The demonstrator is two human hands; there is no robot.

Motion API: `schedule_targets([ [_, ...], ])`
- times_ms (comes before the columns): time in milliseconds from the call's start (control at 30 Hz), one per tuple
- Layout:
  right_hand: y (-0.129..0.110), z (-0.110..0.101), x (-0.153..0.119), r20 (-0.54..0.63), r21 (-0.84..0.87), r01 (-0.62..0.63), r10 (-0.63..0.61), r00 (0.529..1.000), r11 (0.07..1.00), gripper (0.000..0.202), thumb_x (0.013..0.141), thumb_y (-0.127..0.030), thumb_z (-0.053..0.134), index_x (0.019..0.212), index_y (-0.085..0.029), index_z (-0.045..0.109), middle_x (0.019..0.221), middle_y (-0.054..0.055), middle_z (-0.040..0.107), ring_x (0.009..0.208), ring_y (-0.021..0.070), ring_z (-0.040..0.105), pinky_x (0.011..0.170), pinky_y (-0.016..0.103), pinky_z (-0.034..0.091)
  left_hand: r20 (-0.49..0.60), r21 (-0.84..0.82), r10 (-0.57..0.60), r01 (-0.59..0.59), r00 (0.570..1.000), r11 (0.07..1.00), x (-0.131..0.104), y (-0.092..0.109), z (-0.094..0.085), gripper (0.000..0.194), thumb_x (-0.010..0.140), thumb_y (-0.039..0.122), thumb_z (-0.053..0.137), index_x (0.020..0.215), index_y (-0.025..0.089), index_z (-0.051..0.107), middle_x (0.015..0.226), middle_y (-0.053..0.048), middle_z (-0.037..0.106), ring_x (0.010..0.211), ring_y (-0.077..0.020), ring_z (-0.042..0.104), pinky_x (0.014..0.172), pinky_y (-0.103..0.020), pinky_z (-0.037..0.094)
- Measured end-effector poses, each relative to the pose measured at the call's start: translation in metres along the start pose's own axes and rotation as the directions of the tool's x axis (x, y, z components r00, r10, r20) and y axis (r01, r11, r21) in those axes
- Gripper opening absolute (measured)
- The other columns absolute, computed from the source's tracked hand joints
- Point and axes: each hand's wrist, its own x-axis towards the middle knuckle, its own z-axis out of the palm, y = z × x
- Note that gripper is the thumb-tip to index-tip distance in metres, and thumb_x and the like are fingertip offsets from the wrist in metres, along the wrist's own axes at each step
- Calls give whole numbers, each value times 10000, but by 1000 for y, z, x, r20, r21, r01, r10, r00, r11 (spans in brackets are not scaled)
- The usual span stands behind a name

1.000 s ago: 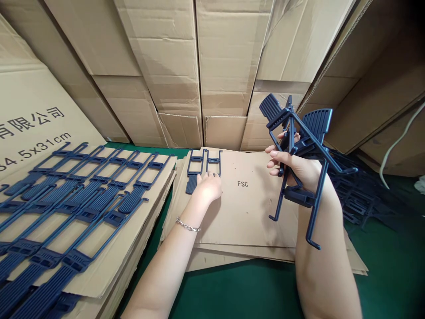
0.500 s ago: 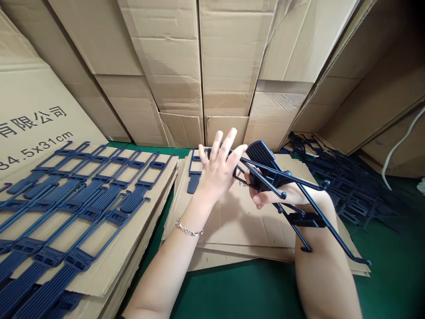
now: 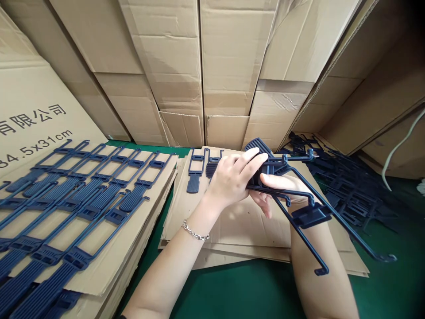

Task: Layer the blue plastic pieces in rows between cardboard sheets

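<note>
My left hand (image 3: 232,177), with a chain bracelet at the wrist, is closed over a dark blue plastic frame piece; a ribbed end (image 3: 211,170) sticks out to its left, and hooked arms (image 3: 299,193) reach right. My right hand (image 3: 282,182) grips a second frame piece (image 3: 310,215) from the right, thumb on top. That piece has a ribbed paddle (image 3: 256,145) pointing up and long hooked legs running down over my right forearm. The two pieces cross and touch between my hands; their joint is partly hidden by my fingers.
Flat cardboard sheets (image 3: 229,230) lie under my hands, with a similar frame piece (image 3: 193,184) on them. On the left cardboard stack (image 3: 109,266), several frames (image 3: 116,217) lie in rows. A jumbled pile (image 3: 358,204) is at right. Large cartons (image 3: 226,66) stand behind.
My left hand has moved right and down, its spread fingers closing over the frame. The held pieces have turned, and their hooked arms and legs have swung further right.
</note>
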Motion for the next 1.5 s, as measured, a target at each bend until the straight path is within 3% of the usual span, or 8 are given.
schedule_targets([
  [167, 9, 1, 3, 69, 65, 67, -71, 995, 996, 832, 690, -805, 139, 491, -123, 571, 478, 74, 540, 433, 117, 528, 495, 244, 476, 162, -140, -84, 107, 983, 984, 9, 10, -27, 499, 730, 145, 436, 1221, 137, 349, 1365, -101, 319, 1153, -229, 402, 954, -360, 354],
  [500, 10, -13, 5, -350, 101, -33, 67, 934, 994, 690, 676, -774, 378, 828, -135, 587, 680, 66, 594, 516, 144, 564, 535, 278, 493, 315, -318, -353, 448, 881, 836, 13, 9, -41, 557, 626, 105, 470, 1174, 190, 415, 999, -67, 560, 858, -213, 537, 727, -321, 446],
  [633, 13, -23, -3, -707, -186, -81, -76, 703, 979, 490, 762, -592, 483, 987, -160, 537, 728, 30, 578, 483, 97, 510, 484, 220, 442, 193, -478, -565, 579, 803, 660, 10, -11, -49, 505, 578, 87, 486, 1068, 209, 488, 765, -8, 545, 620, -129, 486, 569, -240, 396],
  [800, 19, -34, -15, -867, -421, -561, -133, 481, 713, 225, 742, -293, 544, 929, -171, 564, 723, 34, 585, 500, 108, 491, 476, 214, 383, 122, -925, -817, 364, 563, 113, 9, -40, -59, 347, 497, 145, 513, 841, 189, 541, 755, 0, 515, 565, -96, 456, 475, -201, 350],
  [900, 26, -38, -14, -878, -376, -712, 17, 478, 593, 334, 698, -200, 525, 1031, -185, 545, 764, 36, 599, 527, 127, 520, 527, 236, 397, 198, -970, -888, 210, 414, -119, 10, -50, -64, 375, 467, 160, 480, 838, 192, 527, 740, 4, 498, 558, -95, 460, 477, -199, 366],
  [1000, 33, -40, -8, -884, -428, -786, -27, 466, 446, 323, 705, -173, 499, 1019, -189, 573, 777, 51, 602, 667, 179, 557, 599, 258, 393, 221, -972, -915, 151, 338, -179, 10, -54, -67, 348, 486, 159, 440, 826, 194, 510, 732, -4, 505, 560, -101, 472, 500, -207, 392],
  [1233, 40, -37, 13, -772, -617, -702, -97, 629, 354, 329, 679, -5, 409, 753, -202, 663, 1000, 38, 573, 925, 187, 520, 802, 257, 360, 249, -967, -923, 121, 292, -223, 10, -55, -64, 381, 508, 123, 405, 870, 193, 501, 726, 5, 521, 537, -90, 491, 521, -214, 399],
  [1500, 55, -26, 34, -758, -577, -741, 113, 643, 343, 312, 766, -170, 459, 1051, -179, 587, 1003, 109, 566, 925, 203, 528, 743, 252, 392, 255, -966, -915, 129, 314, -225, 11, -52, -66, 337, 530, 130, 420, 852, 189, 502, 728, 7, 527, 541, -94, 493, 524, -222, 407],
])
